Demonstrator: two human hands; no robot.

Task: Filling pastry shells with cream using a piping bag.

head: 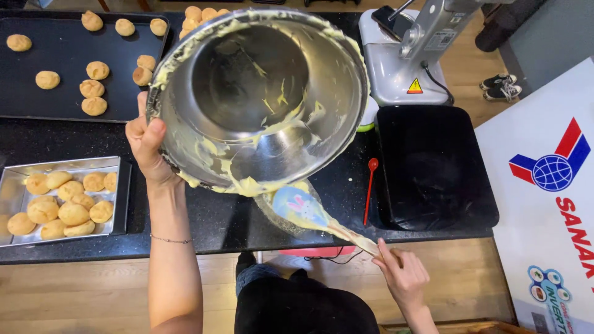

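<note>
My left hand (145, 139) grips the rim of a large steel mixing bowl (260, 93) and holds it tilted, its inside smeared with pale yellow cream. My right hand (402, 275) holds the handle of a light blue spatula (303, 210) coated in cream. The spatula's blade sits just under the bowl's lower rim, where a thick lump of cream (247, 184) hangs. Beneath the blade a clear container (296, 227) is partly visible; what is inside it is hidden.
A black counter (210, 216) carries a metal tray (12, 185) of baked round puffs, a dark baking sheet (62, 86) with more puffs, a red spoon (370, 188), a black square tray (433, 167) and a white machine (408, 55). A white appliance (550, 204) stands at right.
</note>
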